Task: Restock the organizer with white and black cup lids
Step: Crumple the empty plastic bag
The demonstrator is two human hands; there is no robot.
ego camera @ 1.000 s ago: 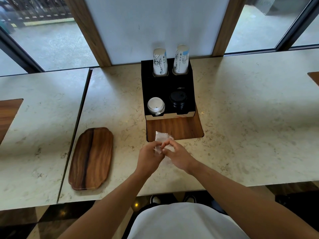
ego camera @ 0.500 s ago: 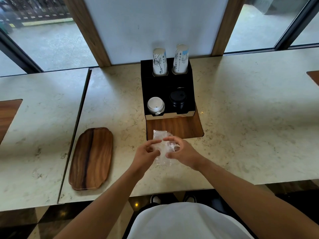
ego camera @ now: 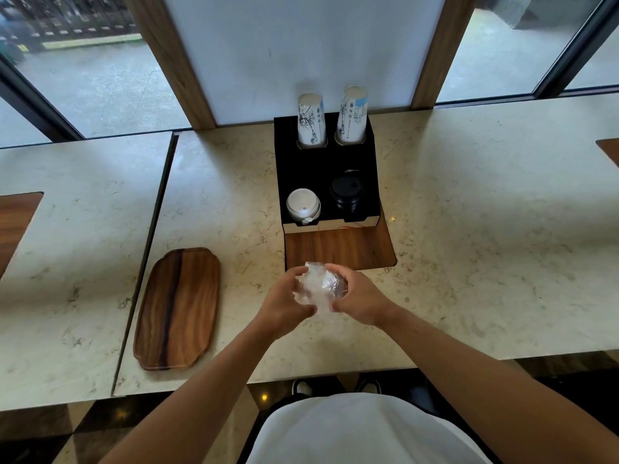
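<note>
Clear plastic wrapper (ego camera: 321, 287), earlier a loose sheet, now bunched into a ball. Left hand (ego camera: 284, 304) and right hand (ego camera: 360, 301) have closed around it.

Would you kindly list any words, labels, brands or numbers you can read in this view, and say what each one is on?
No text can be read.
Left cup stack: dark line drawing with a blue patch, any lettering too small to read.
Right cup stack: dark printed marks and a blue patch, blurred, not readable.
White lids, black lids, organizer, wooden tray: no print visible.
</note>
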